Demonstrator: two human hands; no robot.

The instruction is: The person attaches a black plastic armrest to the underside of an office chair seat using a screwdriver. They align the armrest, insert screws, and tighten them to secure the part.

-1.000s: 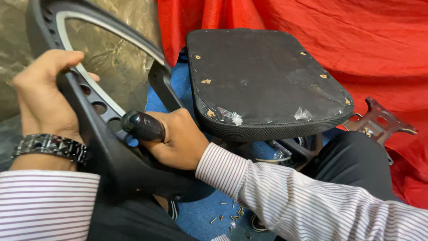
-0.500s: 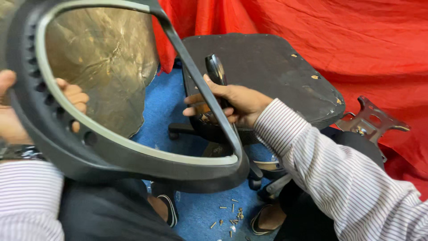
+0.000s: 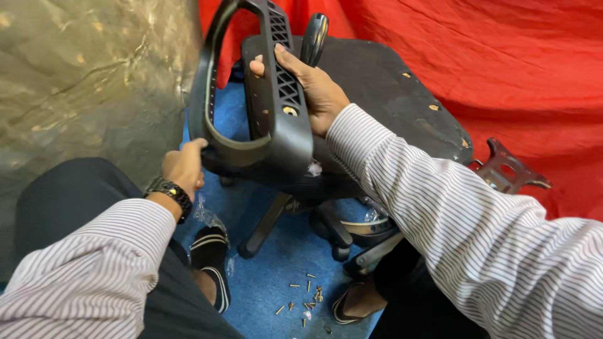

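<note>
the right hand (image 3: 311, 88) is clamped around the ribbed upright of a black plastic chair backrest frame (image 3: 276, 119), with a black-handled screwdriver (image 3: 314, 39) pinched in the same grip, its handle poking up above the fingers. the left hand (image 3: 184, 166), a dark wristwatch (image 3: 168, 190) on its wrist, is closed on the frame's curved lower rim. the frame is held up off the floor, tilted, just in front of the black seat cushion (image 3: 402, 107) of an office chair that stands on blue carpet (image 3: 282, 263) against red cloth (image 3: 490, 56). risks, as a judgement — sharing one grip between tool and frame looks insecure, so the screwdriver could slip out or the frame could twist and knock the seat. loose screws (image 3: 304, 295) lie scattered between two sandalled feet — easy to tread on or kick away. a black metal bracket (image 3: 509, 166) lies to the right
</note>
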